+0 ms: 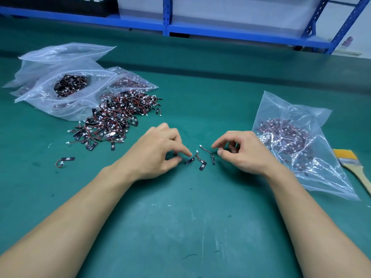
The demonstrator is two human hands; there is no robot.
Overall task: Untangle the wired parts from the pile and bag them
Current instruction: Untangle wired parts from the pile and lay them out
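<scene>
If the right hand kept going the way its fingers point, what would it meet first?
Probably the nearest wired part, just off the right hand's fingertips, well before the left hand. The hand's height above the mat is unclear.

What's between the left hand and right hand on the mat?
Head view: three wired parts, black boards with white connectors, lie on the green mat between the left hand and right hand.

A scuffed teal-green bench (180, 227) fills the view, and behind it runs blue steel shelving (166, 17), a black box (60, 7) on its low shelf, pale wall (339, 15) beyond, light even.
</scene>
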